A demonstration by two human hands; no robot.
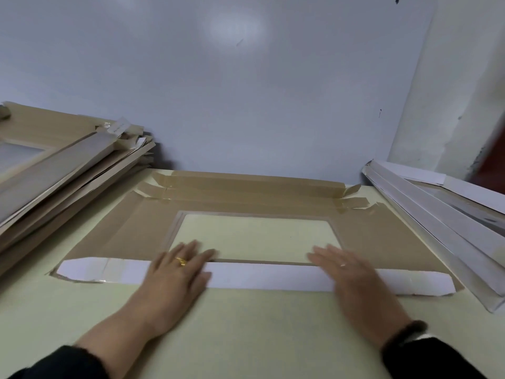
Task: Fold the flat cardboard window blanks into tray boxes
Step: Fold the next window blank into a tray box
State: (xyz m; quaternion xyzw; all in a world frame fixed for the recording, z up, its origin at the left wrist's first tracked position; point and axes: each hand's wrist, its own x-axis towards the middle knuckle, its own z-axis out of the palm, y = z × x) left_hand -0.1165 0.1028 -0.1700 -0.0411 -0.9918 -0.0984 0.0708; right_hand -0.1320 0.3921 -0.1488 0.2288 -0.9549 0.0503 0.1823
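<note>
Pressing down the near flap of a window blank on the desk

Head view: I am laying my left hand and right hand flat, fingers straight and spread, on the white folded flap of the brown cardboard window blank lying on the pale green desk, between a stack of blanks left and white folded pieces right.

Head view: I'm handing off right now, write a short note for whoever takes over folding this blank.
Left hand and right hand: both open, fingers straight, pressing the near flap.
Blank lies brown side up on the table, window at centre.
Done: near flap folded over, white side up.
Left: far flaps and side flaps still flat.
Stacks: brown blanks at left, white pieces at right.
</note>
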